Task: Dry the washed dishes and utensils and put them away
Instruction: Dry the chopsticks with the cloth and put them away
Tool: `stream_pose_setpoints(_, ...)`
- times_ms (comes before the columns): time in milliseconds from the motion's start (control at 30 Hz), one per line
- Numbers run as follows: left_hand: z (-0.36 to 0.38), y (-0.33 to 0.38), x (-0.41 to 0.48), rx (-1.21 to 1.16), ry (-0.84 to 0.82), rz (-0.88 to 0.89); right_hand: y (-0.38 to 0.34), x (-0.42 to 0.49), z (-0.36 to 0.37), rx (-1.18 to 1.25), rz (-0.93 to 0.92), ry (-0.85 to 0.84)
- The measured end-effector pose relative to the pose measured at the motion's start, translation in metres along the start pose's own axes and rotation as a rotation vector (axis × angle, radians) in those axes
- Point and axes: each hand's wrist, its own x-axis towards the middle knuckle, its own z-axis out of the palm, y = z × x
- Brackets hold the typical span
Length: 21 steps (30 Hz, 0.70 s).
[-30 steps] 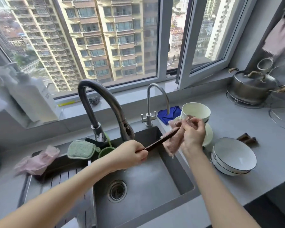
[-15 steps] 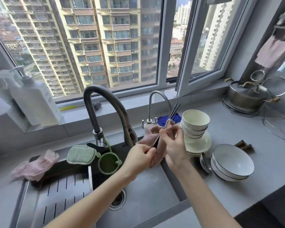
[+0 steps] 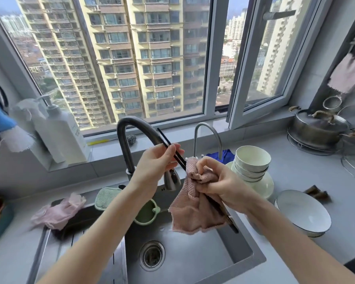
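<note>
Over the sink (image 3: 242, 255), my left hand (image 3: 155, 168) pinches the upper part of a pair of dark chopsticks (image 3: 168, 145), which slant from upper left down to lower right. My right hand (image 3: 219, 184) squeezes a pink cloth (image 3: 193, 210) wrapped around their middle; their lower ends stick out below the cloth. To the right on the counter stand several stacked white bowls on a plate (image 3: 251, 163) and two wider nested bowls with dark rims (image 3: 302, 213).
A dark curved faucet (image 3: 129, 132) and a thin chrome tap (image 3: 208, 130) rise behind my hands. A green sponge (image 3: 106, 197), green cup (image 3: 147, 213) and pink gloves (image 3: 58, 210) lie left. A steel pot (image 3: 320, 128) sits far right, a soap bottle (image 3: 59, 134) on the sill.
The chopsticks swung from pointing up right to slanting up left. My left hand rose to grip their top end while my right hand slid the cloth down their length.
</note>
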Motion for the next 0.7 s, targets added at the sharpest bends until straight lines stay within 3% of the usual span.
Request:
stream_pose_setpoints(100,-0.003,0.006,-0.002,-0.248,0.034,0.009,-0.010,0.009,0.010,0.069,0.030,-0.065)
stream_pose_setpoints(167,-0.014,0.009,-0.004,-0.259,0.026,0.054,-0.010,0.014,0.016,0.130,0.052,-0.099)
stream_pose_setpoints(267,-0.031,0.014,-0.010,-0.226,0.144,0.118,-0.010,0.021,0.026,0.118,0.060,-0.106)
stream_pose_setpoints(533,-0.116,0.039,-0.018,-0.303,0.491,0.106,-0.007,0.035,0.061,-0.114,0.063,-0.137)
stream_pose_setpoints(700,-0.211,0.068,-0.029,-0.272,0.778,0.209,-0.021,0.073,0.094,-0.466,0.004,-0.128)
